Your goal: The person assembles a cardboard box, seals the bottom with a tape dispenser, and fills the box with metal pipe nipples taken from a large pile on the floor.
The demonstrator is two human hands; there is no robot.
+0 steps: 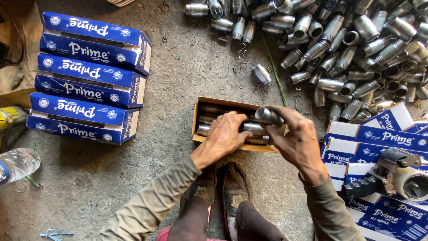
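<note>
An open brown cardboard box (223, 104) sits on the concrete floor in front of my feet, partly filled with short threaded metal pipe pieces (209, 109). My left hand (225, 134) rests inside the box, fingers curled over a pipe piece (252, 128) lying in it. My right hand (294, 138) grips another grey pipe piece (269, 116) over the box's right end. A large heap of the same pipe pieces (347, 40) spreads across the floor at the top right.
Three closed blue-and-white boxes (89, 78) lie stacked in a row at left. Flat blue box blanks (379, 143) pile at right, with a tape dispenser (392, 176) on them. A plastic bottle (18, 164) lies at far left. My shoes (234, 187) are below the box.
</note>
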